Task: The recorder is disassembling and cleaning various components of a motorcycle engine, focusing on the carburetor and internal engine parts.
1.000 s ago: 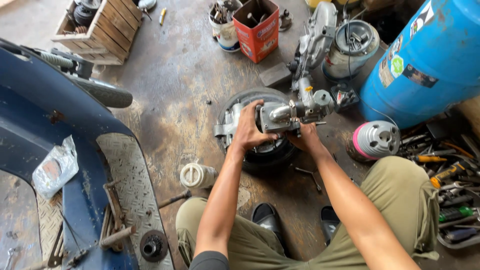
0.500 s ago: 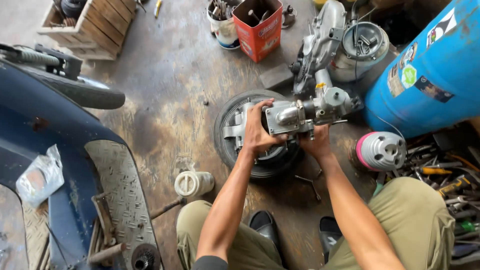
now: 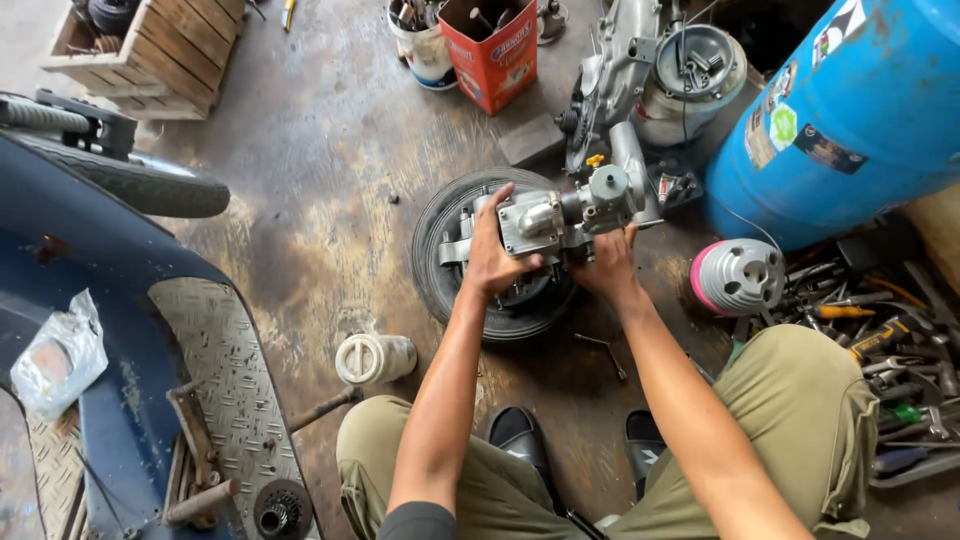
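Seen from above by a camera on the person's head, two bare arms reach forward over a stained concrete workshop floor [image 3: 300, 200]. Both hands hold a grey metal engine assembly [image 3: 550, 222] just above a small black tyre [image 3: 450, 290] that lies flat on the floor. The left hand [image 3: 492, 262] wraps over the near left end of the casting, fingers curled shut around it. The right hand [image 3: 607, 268] cups the underside toward the right, fingers closed on the metal from below.

The assembly's long axis runs roughly left to right and tilts up toward the right, away from the person. Its carburettor end [image 3: 610, 185], with a round cap and a small yellow part, points toward the blue barrel [image 3: 850, 120] at upper right.

It looks heavy, rigid and probably oily, so likely slippery. The blocky main casting seems the safest place to grip, with a hand under it; the thin fittings on the carburettor end look easier to damage.

Around it lie a red box of parts [image 3: 490, 50], a wooden crate [image 3: 150, 45], another engine casing [image 3: 640, 70], a finned cylinder with a pink rim [image 3: 738, 277], a white round cap [image 3: 372, 358], scattered hand tools [image 3: 880, 340] at right, and a blue scooter body [image 3: 120, 330] at left.
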